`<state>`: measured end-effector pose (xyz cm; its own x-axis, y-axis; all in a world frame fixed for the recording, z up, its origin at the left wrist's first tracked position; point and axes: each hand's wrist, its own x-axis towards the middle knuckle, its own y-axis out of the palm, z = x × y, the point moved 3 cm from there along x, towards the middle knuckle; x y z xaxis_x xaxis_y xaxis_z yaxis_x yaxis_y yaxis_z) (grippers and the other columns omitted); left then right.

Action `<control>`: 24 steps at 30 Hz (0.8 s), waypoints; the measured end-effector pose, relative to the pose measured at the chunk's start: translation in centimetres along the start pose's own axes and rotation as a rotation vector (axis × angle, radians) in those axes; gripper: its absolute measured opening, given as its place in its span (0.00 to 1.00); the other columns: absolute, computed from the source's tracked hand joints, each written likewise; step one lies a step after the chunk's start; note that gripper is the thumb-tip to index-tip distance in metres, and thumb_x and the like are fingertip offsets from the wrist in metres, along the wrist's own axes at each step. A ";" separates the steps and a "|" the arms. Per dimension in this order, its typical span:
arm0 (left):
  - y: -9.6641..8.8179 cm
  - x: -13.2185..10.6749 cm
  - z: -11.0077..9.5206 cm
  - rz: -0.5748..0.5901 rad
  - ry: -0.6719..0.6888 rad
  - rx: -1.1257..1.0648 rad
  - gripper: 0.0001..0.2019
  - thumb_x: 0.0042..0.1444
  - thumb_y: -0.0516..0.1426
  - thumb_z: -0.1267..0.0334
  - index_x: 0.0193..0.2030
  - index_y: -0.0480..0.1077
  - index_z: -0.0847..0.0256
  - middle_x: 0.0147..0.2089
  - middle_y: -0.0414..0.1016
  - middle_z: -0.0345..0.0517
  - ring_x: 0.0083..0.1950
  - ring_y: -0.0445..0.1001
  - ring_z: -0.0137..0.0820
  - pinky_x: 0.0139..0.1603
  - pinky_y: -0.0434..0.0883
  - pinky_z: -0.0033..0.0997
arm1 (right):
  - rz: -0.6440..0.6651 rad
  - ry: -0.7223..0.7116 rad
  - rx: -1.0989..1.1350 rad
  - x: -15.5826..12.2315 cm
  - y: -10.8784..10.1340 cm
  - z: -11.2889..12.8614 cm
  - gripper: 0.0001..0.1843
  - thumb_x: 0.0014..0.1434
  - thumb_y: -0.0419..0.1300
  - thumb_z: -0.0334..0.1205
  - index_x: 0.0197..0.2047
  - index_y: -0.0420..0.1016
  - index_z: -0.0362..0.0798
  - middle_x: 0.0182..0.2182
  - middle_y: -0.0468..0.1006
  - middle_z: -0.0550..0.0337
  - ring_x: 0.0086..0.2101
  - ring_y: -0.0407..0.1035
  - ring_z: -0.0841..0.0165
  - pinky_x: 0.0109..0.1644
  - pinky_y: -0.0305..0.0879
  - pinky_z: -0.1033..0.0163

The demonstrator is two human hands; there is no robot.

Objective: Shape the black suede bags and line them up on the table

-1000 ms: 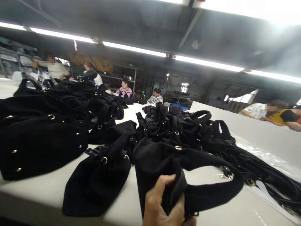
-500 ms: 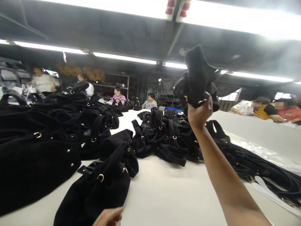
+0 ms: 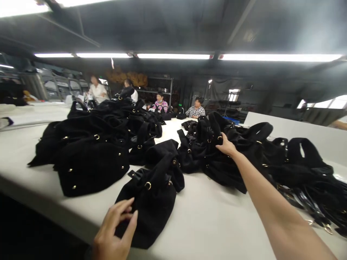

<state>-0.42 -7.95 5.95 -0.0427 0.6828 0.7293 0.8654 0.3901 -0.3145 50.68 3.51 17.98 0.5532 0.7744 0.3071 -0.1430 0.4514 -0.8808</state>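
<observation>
A black fabric handbag (image 3: 154, 213) with gold rings lies near the front of the white table, its handle flopped over. My left hand (image 3: 115, 229) is beside and partly over its left side, fingers bent and apart from the thumb, holding nothing. Farther right, my right hand (image 3: 227, 146) is closed at the handle of another black handbag (image 3: 225, 169), which rests on a heap. Some of the right fingers are hidden behind the handle and dark cloth.
A large pile of black bags (image 3: 92, 162) covers the left of the table (image 3: 206, 220). More bags (image 3: 295, 159) and black straps with gold clips (image 3: 322, 213) lie at right, before a white partition (image 3: 287, 126). Several people sit or stand at the far side.
My right hand has come down with the raised handbag, which now rests on the heap. My left hand has moved up beside the front bag. The view has swung left.
</observation>
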 end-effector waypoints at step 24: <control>0.4 8.2 -5.3 -0.230 -0.128 0.051 0.12 0.60 0.58 0.53 0.39 0.73 0.61 0.31 0.78 0.45 0.37 0.79 0.39 0.42 0.73 0.36 | 0.238 -0.272 0.708 -28.4 8.8 0.3 0.16 0.63 0.56 0.45 0.48 0.80 0.50 0.52 0.76 0.51 0.52 0.71 0.58 0.58 0.69 0.51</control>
<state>2.22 -5.51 15.04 -0.3010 0.6440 0.7033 0.7995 0.5725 -0.1820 33.51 -14.35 1.59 0.2356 0.9254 0.2969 -0.7708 0.3640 -0.5229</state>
